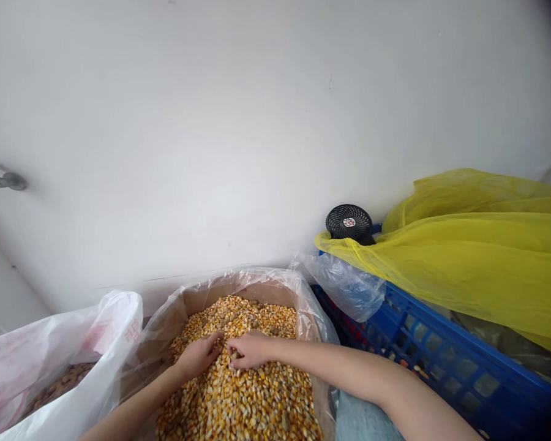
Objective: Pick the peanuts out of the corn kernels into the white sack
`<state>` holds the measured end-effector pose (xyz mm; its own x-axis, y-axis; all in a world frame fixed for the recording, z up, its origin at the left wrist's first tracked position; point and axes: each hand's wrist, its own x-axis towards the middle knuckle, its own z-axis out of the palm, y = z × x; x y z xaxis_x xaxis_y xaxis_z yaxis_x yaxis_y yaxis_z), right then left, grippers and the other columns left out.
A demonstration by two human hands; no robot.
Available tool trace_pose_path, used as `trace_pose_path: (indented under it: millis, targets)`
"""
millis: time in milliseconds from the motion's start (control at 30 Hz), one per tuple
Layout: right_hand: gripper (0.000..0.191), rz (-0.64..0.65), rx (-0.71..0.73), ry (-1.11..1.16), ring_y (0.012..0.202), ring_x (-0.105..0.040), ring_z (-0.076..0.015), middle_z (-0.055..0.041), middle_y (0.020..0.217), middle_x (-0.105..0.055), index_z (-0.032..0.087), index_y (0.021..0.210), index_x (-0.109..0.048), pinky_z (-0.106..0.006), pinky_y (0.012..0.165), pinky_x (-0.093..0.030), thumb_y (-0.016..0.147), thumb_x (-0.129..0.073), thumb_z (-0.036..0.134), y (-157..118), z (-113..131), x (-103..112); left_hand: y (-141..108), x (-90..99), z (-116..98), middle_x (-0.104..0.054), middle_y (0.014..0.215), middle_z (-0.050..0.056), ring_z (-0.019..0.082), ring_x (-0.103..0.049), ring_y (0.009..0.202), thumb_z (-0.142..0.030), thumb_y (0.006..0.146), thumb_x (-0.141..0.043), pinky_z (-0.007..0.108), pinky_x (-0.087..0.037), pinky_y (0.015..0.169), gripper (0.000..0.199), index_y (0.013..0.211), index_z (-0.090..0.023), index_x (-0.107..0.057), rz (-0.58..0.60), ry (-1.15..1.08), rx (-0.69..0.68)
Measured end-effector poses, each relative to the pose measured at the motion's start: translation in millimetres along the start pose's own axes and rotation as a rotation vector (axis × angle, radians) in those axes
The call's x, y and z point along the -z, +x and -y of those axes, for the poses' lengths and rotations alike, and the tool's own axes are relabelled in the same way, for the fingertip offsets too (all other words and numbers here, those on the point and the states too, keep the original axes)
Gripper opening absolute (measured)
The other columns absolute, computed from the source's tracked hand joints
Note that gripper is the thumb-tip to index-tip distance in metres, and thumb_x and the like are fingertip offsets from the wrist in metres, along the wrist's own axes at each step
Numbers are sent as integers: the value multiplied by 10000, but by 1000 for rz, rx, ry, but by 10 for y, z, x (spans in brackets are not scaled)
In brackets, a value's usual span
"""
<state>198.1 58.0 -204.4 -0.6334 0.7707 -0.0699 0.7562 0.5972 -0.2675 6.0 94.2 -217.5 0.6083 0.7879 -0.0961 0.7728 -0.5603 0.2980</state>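
Note:
A heap of yellow corn kernels (pixel 257 401) fills a box lined with clear plastic (pixel 313 312). My left hand (pixel 202 354) rests on the kernels with its fingers stretched forward and thumb apart. Just to its right, my right hand (pixel 251 350) has its fingers curled down at the heap, thumb and forefinger around a small brownish lump that I cannot make out clearly. The fingertips of the two hands are close together but apart. A few rounder brown pieces (pixel 227 318) lie among the kernels beyond the hands.
On the left stands a white plastic sack (pixel 114 343) with brown nuts or beans (pixel 64 386) inside. At right, a blue plastic crate (pixel 441 355) carries yellow netting (pixel 468 245), a clear bag (pixel 344 285) and a small black fan (pixel 349 222). A white wall (pixel 202 135) rises behind.

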Motion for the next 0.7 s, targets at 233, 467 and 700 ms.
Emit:
trace_pose_path:
  millis: [233, 467, 700]
  targets:
    - [378, 30, -14, 9, 566, -509, -146, -17, 701, -586, 214, 921, -511, -235, 497, -350, 699, -443, 511, -3, -10, 4, 28, -33, 2, -521, 606, -34, 116, -489, 586, -304, 746, -389, 196, -293, 529, 248, 965, -212, -462, 2, -77, 28]
    - [293, 8, -34, 24, 543, -497, -145, -21, 697, -587, 207, 907, -524, -234, 470, -347, 710, -425, 400, -1, -36, -31, 8, 9, -56, -562, 674, -12, 122, -496, 629, -331, 748, -397, 210, -321, 567, 246, 923, -183, -488, 33, -185, 10]
    - [297, -14, -62, 100, 545, -454, -135, 2, 654, -545, 213, 863, -535, -232, 487, -328, 671, -472, 430, -4, -59, -47, 78, -79, -14, -563, 706, 8, 139, -496, 679, -410, 733, -406, 239, -362, 641, 290, 817, -160, -528, -15, -394, 69]
